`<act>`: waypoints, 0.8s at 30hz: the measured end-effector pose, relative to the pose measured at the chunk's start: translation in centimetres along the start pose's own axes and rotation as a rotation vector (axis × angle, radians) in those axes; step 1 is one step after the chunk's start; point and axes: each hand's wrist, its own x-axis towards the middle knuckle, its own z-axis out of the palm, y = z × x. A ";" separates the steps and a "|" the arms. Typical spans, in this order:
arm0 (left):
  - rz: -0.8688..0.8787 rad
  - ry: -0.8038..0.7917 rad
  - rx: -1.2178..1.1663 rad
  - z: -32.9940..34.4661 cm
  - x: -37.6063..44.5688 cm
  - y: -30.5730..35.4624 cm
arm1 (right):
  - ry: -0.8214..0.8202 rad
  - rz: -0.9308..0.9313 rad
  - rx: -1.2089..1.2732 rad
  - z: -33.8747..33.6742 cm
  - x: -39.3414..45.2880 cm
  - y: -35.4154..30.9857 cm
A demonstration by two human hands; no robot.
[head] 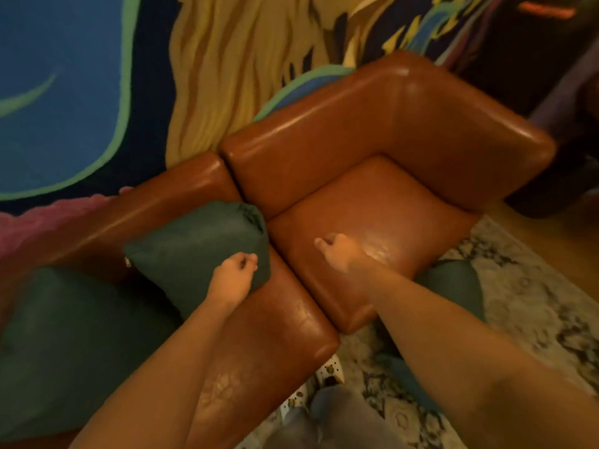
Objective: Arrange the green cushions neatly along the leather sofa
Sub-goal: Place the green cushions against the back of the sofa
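I settle the green cushion: left grip curled on it, pinch unclear; right grip curled, empty. Next, I'd square it along the leather sofa.

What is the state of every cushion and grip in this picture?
middle cushion: upright, leaning on the backrest.
left cushion: on the sofa, partly out of view.
floor cushion: off the sofa, on the rug, partly hidden.
left grip: fingers curled at the middle cushion's corner; hold unclear.
right grip: fingers curled, empty, above the right seat.
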 end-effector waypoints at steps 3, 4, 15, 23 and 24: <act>0.118 -0.116 0.095 1.8 -1.4 2.5 | 0.070 0.062 0.023 -0.8 -3.3 3.3; 0.163 -0.151 0.122 2.4 -1.9 3.3 | 0.093 0.085 0.037 -1.0 -4.3 4.4; 0.464 -0.429 0.356 11.9 -7.8 11.6 | 0.255 0.307 0.269 -3.7 -13.9 16.7; 0.488 -0.490 0.406 20.6 -11.0 15.4 | 0.348 0.389 0.310 -6.0 -17.2 26.8; 0.487 -0.492 0.419 21.6 -11.3 15.7 | 0.349 0.389 0.306 -6.4 -17.4 28.1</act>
